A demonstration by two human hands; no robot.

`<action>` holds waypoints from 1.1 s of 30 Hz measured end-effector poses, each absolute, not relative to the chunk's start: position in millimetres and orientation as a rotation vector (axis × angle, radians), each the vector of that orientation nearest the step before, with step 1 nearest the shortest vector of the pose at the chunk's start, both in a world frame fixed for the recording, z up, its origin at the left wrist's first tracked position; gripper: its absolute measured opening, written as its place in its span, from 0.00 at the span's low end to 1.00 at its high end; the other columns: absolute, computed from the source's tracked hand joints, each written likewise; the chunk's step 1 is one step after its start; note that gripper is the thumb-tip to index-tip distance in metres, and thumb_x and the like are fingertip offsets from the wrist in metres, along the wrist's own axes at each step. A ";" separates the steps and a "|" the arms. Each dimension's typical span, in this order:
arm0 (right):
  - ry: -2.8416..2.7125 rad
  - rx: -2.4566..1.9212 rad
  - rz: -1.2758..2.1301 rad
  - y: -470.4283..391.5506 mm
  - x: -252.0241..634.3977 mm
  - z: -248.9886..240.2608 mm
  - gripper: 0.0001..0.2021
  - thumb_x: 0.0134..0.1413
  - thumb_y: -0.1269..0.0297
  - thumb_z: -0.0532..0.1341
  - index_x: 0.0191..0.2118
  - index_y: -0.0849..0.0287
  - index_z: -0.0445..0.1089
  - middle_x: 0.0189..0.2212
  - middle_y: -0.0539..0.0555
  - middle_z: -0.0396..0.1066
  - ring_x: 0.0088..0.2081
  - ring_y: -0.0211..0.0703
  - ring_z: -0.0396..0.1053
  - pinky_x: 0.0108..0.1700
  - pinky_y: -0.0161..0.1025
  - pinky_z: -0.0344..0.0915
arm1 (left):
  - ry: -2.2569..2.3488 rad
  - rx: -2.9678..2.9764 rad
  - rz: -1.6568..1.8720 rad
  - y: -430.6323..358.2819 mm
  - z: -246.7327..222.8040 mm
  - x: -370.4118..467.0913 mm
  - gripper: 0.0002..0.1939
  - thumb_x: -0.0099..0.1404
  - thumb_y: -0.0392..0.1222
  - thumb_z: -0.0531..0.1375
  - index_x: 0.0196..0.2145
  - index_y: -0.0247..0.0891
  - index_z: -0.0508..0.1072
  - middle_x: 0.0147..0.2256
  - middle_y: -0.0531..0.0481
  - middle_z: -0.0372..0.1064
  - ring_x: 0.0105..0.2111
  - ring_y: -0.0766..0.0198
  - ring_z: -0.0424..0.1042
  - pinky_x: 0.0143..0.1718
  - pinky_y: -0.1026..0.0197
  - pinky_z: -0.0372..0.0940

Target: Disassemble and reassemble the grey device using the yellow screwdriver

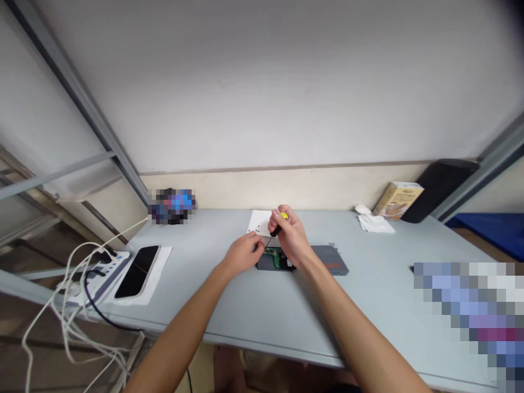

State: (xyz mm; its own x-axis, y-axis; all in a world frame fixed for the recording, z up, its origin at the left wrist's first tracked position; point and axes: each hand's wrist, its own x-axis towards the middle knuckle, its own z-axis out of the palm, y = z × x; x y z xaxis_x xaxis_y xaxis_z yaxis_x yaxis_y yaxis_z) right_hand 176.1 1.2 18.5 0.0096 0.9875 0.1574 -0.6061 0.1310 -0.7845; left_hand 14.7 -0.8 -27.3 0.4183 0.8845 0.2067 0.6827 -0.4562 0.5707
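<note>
Near the left edge of the bench (192, 295), a phone (139, 271) is lying. Your left hand (244, 253) is bending its fingers beside the green board (270, 252); whether they are pinching something, I cannot tell. Behind, small dark pieces (257, 228) are sitting loose; a bump could scatter them. The board is resting mid-bench, on the grey panel (325, 256). Your right hand (292, 234) is gripping a screwdriver (276, 230); its slipping tip could scratch the board or poke your fingers. The panel's reddish writing and the far-right box's (397, 201) print are looking unreadable.
</note>
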 end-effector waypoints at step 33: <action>-0.847 -0.585 1.389 1.1 179.5 16.2 0.16 0.49 0.48 0.74 0.36 0.54 0.77 0.35 0.51 0.73 0.37 0.41 0.70 0.43 0.39 0.66 | 1.345 2.266 0.652 -0.4 -26.5 14.3 0.11 0.70 0.37 0.53 0.35 0.41 0.76 0.38 0.51 0.74 0.36 0.62 0.72 0.40 0.62 0.64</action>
